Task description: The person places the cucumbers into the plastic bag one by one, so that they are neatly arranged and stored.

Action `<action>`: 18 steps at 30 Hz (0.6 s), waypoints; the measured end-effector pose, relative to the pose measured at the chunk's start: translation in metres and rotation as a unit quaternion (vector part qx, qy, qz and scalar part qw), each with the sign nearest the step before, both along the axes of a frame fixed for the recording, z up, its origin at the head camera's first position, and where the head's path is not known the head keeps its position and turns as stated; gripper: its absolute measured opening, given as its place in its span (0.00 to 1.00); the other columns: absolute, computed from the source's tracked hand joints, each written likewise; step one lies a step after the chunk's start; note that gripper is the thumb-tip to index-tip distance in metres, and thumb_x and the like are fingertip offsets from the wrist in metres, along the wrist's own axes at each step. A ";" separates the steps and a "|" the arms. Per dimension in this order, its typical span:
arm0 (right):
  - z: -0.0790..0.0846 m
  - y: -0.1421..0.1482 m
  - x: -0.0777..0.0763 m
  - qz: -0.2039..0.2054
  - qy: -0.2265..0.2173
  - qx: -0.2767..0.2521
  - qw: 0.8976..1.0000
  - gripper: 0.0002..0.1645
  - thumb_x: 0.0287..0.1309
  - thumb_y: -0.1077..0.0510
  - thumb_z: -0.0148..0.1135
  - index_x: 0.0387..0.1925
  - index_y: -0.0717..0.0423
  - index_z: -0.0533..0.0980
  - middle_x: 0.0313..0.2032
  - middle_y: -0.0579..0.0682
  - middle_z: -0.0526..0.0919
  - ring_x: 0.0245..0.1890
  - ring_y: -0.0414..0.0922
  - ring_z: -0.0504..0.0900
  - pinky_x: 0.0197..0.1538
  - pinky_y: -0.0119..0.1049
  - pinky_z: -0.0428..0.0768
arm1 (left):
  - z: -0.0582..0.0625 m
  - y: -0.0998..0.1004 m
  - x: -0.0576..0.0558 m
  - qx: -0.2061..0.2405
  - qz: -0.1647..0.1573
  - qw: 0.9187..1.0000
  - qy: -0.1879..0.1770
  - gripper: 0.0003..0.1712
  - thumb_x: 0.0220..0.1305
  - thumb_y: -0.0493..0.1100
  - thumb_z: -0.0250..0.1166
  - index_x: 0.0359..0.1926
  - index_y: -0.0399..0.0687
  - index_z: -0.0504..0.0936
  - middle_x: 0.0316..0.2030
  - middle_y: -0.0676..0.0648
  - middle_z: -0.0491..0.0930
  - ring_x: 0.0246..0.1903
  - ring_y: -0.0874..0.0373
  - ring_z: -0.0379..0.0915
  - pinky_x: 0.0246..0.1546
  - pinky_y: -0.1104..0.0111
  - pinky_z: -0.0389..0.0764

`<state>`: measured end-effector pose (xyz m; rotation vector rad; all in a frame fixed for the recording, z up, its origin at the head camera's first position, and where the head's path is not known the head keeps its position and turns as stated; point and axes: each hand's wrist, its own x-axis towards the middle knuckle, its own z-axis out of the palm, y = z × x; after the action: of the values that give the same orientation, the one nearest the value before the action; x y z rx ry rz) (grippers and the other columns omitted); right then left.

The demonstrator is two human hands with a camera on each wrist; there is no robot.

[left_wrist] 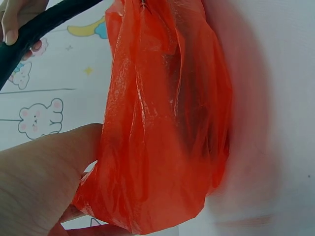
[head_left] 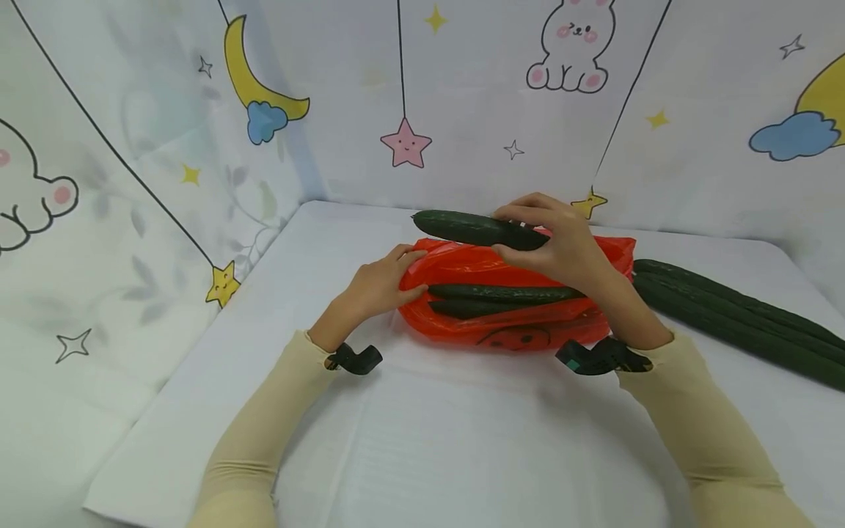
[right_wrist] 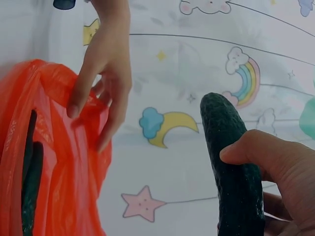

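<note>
In the head view my right hand (head_left: 557,238) grips a dark green cucumber (head_left: 462,227) near one end, above a red plastic bag (head_left: 515,341). The right wrist view shows the thumb lying along this cucumber (right_wrist: 229,147), its rounded tip free. My left hand (head_left: 379,286) holds the left end of the bag, thumb and fingers apart at its mouth. Part of that hand (left_wrist: 44,172) is hidden behind the red plastic in the left wrist view. Inside the open bag lie two cucumbers (head_left: 502,295), side by side.
Several more cucumbers (head_left: 733,315) lie together to the right of the bag on the white table (head_left: 475,440). A white cloth backdrop (head_left: 343,88) with cartoon prints stands behind and to the left. Both wrists carry black camera mounts (head_left: 356,359).
</note>
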<state>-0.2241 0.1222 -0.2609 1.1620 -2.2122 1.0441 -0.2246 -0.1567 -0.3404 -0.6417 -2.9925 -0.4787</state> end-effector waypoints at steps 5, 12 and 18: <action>0.001 -0.007 -0.002 0.014 0.016 0.007 1.000 0.20 0.46 0.67 0.73 0.45 0.61 0.83 0.40 0.55 0.82 0.42 0.46 0.77 0.40 0.27 0.73 | 0.001 -0.001 0.001 0.003 -0.005 1.000 0.006 0.38 0.65 0.53 0.63 0.72 0.47 0.63 0.67 0.42 0.64 0.51 0.47 0.77 0.41 0.56 0.84; -0.006 -0.016 -0.004 0.032 -0.006 0.020 0.999 0.20 0.46 0.67 0.73 0.45 0.61 0.83 0.42 0.55 0.81 0.43 0.48 0.78 0.42 0.23 0.74 | 0.002 -0.001 0.000 0.005 -0.005 1.000 0.013 0.36 0.65 0.53 0.63 0.71 0.47 0.64 0.65 0.43 0.66 0.47 0.47 0.78 0.40 0.57 0.84; -0.021 -0.020 -0.008 0.045 0.016 0.032 0.998 0.20 0.45 0.66 0.74 0.44 0.60 0.83 0.42 0.54 0.82 0.43 0.48 0.78 0.44 0.27 0.77 | 0.000 -0.002 0.000 0.013 -0.003 1.000 0.013 0.37 0.65 0.53 0.63 0.71 0.47 0.63 0.64 0.42 0.69 0.49 0.45 0.77 0.44 0.52 0.83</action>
<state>-0.2323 0.1023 -0.2816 1.3081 -2.2019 0.9890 -0.2244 -0.1586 -0.3400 -0.6488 -2.9565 -0.5063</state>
